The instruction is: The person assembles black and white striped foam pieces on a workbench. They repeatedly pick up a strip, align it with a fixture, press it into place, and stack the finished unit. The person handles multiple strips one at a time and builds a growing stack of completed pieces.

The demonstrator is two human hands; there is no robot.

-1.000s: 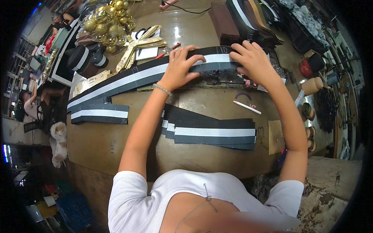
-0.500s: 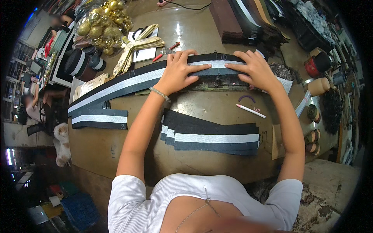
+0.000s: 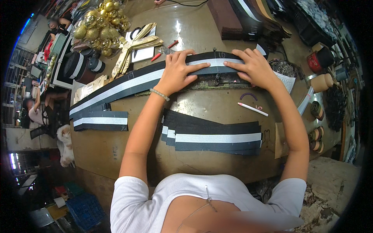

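A long black strap point(image 3: 149, 77) with a white centre stripe and dark grey edge curves across the table. My left hand point(image 3: 178, 72) lies on it with index finger and thumb spread toward the right. Facing it, my right hand point(image 3: 254, 70) rests on the strap too, index finger stretched left along the stripe. A short gap separates the two index fingertips. Below this section, a dark bar with metal fittings point(image 3: 217, 80) shows along the strap's near edge. Closer to me lies a fanned pile of short striped strap pieces point(image 3: 217, 138). Another striped piece point(image 3: 101, 120) is at the left.
A white pencil point(image 3: 253, 109) lies beside a purple curved piece point(image 3: 247, 95). Beyond my left hand are a red-handled tool point(image 3: 156, 56), cream strips point(image 3: 134, 50) and bagged gold balls point(image 3: 103, 29). Stacked straps point(image 3: 229, 23) stand far right. Rolls point(image 3: 316, 134) line the right edge.
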